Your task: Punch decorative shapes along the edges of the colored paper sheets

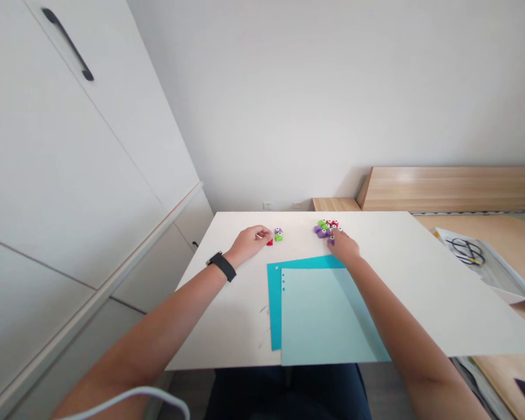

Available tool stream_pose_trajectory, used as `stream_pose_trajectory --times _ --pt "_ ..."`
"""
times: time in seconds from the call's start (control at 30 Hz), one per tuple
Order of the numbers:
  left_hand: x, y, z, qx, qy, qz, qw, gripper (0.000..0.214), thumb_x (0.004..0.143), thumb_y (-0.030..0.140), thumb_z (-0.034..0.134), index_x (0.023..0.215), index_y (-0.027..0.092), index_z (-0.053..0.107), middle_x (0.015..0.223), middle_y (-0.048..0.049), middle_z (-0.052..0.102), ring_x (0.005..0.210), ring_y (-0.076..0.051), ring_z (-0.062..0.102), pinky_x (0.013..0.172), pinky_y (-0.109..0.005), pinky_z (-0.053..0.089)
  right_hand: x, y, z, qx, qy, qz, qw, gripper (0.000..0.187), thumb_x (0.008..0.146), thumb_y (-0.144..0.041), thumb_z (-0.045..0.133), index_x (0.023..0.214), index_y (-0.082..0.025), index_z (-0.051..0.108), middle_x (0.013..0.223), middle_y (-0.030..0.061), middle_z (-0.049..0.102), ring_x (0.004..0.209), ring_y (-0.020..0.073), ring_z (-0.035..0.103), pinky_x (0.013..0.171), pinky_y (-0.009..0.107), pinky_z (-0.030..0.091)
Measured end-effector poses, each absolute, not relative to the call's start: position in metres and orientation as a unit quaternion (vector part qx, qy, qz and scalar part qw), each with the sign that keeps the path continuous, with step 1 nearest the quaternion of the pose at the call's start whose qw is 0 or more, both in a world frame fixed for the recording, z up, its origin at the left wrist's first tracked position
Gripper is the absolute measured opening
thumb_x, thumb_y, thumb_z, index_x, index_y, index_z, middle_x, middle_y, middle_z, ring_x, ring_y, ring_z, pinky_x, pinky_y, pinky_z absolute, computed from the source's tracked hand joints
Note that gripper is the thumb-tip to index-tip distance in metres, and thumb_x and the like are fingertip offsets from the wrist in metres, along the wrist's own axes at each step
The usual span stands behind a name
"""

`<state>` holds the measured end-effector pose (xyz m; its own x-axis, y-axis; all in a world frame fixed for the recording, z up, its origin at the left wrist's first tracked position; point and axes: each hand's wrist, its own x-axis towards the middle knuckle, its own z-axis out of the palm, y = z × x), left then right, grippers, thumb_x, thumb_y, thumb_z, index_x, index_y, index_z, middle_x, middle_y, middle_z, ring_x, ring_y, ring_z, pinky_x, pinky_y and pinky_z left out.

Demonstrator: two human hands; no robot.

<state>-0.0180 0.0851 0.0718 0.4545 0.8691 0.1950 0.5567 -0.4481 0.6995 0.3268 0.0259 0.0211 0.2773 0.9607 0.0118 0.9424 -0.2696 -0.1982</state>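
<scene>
My left hand point(254, 239) has its fingers pinched at a small red toy piece point(269, 242) on the white table. Just right of it sit a green toy piece with an eye point(279, 237) and a purple one point(279, 230) behind it. At the near edge of a cluster, my right hand point(343, 245) has its fingers closed on a purple toy piece with an eye point(331, 240), partly covered by the fingers. The cluster holds several purple, red and green pieces point(322, 224), many with round white eyes.
A pale blue sheet point(324, 318) lies over a darker teal sheet point(275, 303) on the table point(437, 291). White cabinets point(91, 175) line the left. To the right, a black cable point(466, 251) rests on a clear case beside a wooden headboard point(455, 189).
</scene>
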Motion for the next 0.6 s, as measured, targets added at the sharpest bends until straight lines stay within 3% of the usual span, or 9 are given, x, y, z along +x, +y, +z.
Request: stream_pose_trajectory --times 0.2,0.43,0.6 --pt "-0.070 0.067 0.081 0.830 0.474 0.161 0.246 0.025 0.083 0.043 0.064 0.091 0.024 0.078 0.093 -0.0050 0.077 0.083 -0.022 0.069 0.073 -0.030 0.049 0.331 0.021 0.007 -0.780 -0.618 0.041 0.089 0.037 0.096 -0.038 0.048 0.126 -0.018 0.053 0.126 0.0156 0.062 0.112 0.0298 0.062 0.087 0.038 0.048" --pt "-0.079 0.029 0.109 0.846 0.502 0.074 0.163 0.020 0.081 0.036 0.067 0.089 0.022 0.079 0.090 -0.0066 0.078 0.080 -0.022 0.069 0.066 -0.029 0.044 0.327 0.006 -0.015 -0.769 -0.623 -0.024 0.144 0.048 0.098 -0.042 0.037 0.136 -0.017 0.052 0.131 0.0180 0.059 0.110 0.0312 0.063 0.088 0.041 0.048" --pt "-0.092 -0.019 0.151 0.848 0.495 -0.033 0.185 0.011 0.078 0.029 0.072 0.085 0.022 0.078 0.079 -0.0030 0.077 0.071 -0.018 0.067 0.064 -0.027 0.041 0.347 0.012 -0.039 -0.766 -0.621 -0.015 0.165 0.060 0.095 -0.056 0.037 0.139 -0.021 0.056 0.129 0.0250 0.059 0.111 0.0364 0.062 0.082 0.047 0.046"
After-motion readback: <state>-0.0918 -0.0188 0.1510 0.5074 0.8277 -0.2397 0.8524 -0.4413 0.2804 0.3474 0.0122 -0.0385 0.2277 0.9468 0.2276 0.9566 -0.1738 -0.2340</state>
